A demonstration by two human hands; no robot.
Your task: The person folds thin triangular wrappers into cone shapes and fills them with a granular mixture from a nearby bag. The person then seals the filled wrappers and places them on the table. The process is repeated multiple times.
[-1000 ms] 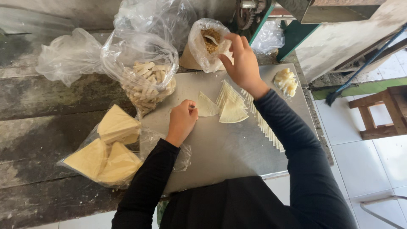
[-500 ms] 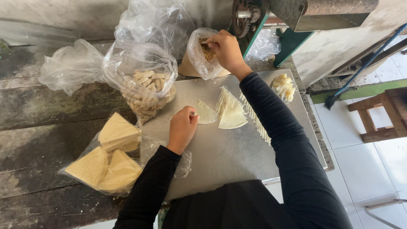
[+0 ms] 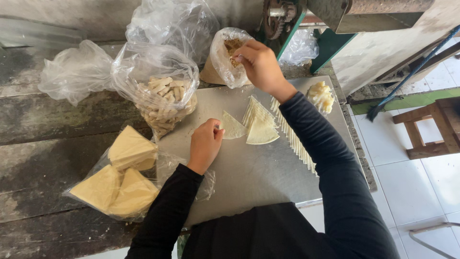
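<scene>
Right hand [image 3: 258, 64] now shifted left and dipped into the mouth of the small filling bag [image 3: 225, 57] at the far edge, fingertips pinched on filling. Left hand [image 3: 205, 144], half curled, pins the wrapper triangle [image 3: 233, 127] mid-tray, awaiting filling

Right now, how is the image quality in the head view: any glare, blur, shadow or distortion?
Head view: soft, even daylight, shadows faint; mild glare on the clear plastic bags and the metal sheet; right hand at the small bag and left hand on the wrapper look sharp; wide-angle bending at the frame edges.
</scene>
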